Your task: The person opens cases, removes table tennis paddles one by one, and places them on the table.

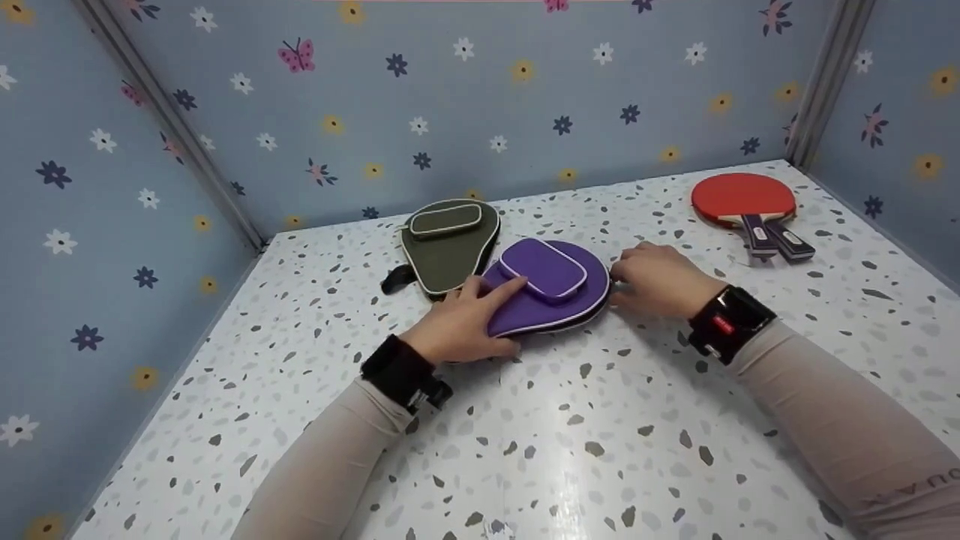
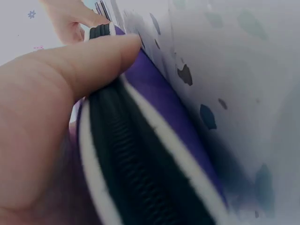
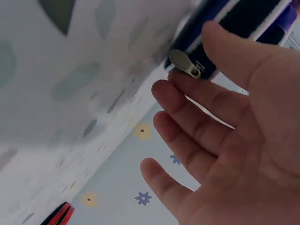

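A purple table tennis bat case (image 1: 544, 270) with white piping and a small raised pocket lies on the speckled table. My left hand (image 1: 465, 322) grips its narrow end, fingers over the top and thumb along the side. In the left wrist view that thumb lies across the dark zip (image 2: 136, 168), whose teeth look closed there. At the round end is my right hand (image 1: 664, 279). Its index fingertip is right under the metal zip pull (image 3: 183, 62), the thumb lies higher against the case side, and the other fingers are loosely bent.
Behind the purple case lies an olive green bat case (image 1: 450, 259) with a black strap (image 1: 397, 279). Two table tennis bats, the upper one a red bat (image 1: 742, 196), lie stacked at the back right. Flower-patterned walls (image 1: 450, 97) border the table.
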Demonstrator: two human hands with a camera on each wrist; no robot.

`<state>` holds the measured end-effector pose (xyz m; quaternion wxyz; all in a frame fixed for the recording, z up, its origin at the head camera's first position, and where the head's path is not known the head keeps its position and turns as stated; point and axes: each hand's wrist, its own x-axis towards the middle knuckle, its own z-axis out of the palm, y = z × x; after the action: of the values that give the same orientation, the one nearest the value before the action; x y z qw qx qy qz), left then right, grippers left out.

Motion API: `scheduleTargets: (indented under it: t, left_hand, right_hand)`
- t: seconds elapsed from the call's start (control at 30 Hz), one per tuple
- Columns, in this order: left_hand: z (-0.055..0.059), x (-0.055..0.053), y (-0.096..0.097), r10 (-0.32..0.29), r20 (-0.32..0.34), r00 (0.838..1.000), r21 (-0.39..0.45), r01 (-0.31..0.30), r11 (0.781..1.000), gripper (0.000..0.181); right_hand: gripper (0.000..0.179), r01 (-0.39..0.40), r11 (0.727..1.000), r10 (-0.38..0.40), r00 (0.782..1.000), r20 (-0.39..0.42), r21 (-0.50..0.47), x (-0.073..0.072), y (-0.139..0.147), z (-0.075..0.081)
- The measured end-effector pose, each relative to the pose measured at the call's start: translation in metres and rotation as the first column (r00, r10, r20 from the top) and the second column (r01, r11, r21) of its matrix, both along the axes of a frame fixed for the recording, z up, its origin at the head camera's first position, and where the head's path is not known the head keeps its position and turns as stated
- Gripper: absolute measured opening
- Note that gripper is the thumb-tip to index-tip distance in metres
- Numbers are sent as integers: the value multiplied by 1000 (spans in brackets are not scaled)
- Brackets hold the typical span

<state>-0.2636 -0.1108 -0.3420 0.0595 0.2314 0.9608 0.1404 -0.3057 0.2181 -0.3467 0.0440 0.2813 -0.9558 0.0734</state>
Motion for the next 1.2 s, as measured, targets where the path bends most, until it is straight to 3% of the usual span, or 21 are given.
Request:
scheduleTargets:
  t: [0.2, 0.5, 0.67, 0.87, 1.0, 1.2]
  left_hand:
    - [5, 0, -3, -35, 54, 998, -20, 36, 999, 102]
    - [15, 6, -5, -145, 126, 981, -80, 156, 985, 97]
    - [22, 8, -6, -213, 177, 961, -94, 232, 968, 94]
    - [27, 11, -8, -297, 248, 922, -39, 316, 948, 103]
    - [30, 14, -7, -338, 287, 896, -9, 355, 935, 110]
    - [30, 15, -6, -357, 284, 890, -27, 379, 925, 109]
  right_hand:
    - [13, 44, 999, -44, 996, -74, -13, 1, -7, -5]
    - [15, 104, 994, -105, 994, -32, -24, 2, -5, -4]
    - [17, 141, 990, -142, 990, -27, -4, 2, -2, -3]
    - [17, 216, 976, -216, 976, 7, 5, 2, 2, -2]
    - [11, 223, 975, -222, 975, -21, 1, 2, 7, -2]
    - [4, 200, 980, -200, 979, -41, -6, 0, 12, -2]
